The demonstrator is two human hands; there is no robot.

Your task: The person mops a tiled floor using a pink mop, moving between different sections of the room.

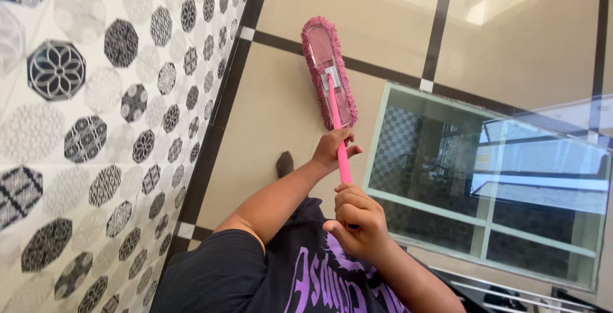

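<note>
the person held a pink flat mop (329, 74) w/ both hands on its thin pink handle (343, 160). left hand (333, 150) was wrapped round the handle further down toward the head, right hand (357, 220) clenched round it higher up, close to the body; both hands closed tight on the pole. the mop head lay flat on the beige floor tiles (281, 102), near the base of the patterned wall (96, 128) but apart from it, just beside a dark grout band.

judgement: to do the stroke well, head should stay flat so the whole fringe drags, w/ the lower hand steering and the upper hand pushing; strokes prob. best run along the wall edge, and kept off the glass floor panel (447, 172) frame on the right so the fringe didn't snag.

materials: mop head long, oval, w/ fuzzy pink fringe around a smoother pad and a grey swivel clip at the middle. floor tiles glossy, reflective. wall tiles matte-looking, black & white octagon motifs. panel had a pale green frame. a dark-socked foot (285, 163) showed beneath the arms.
</note>
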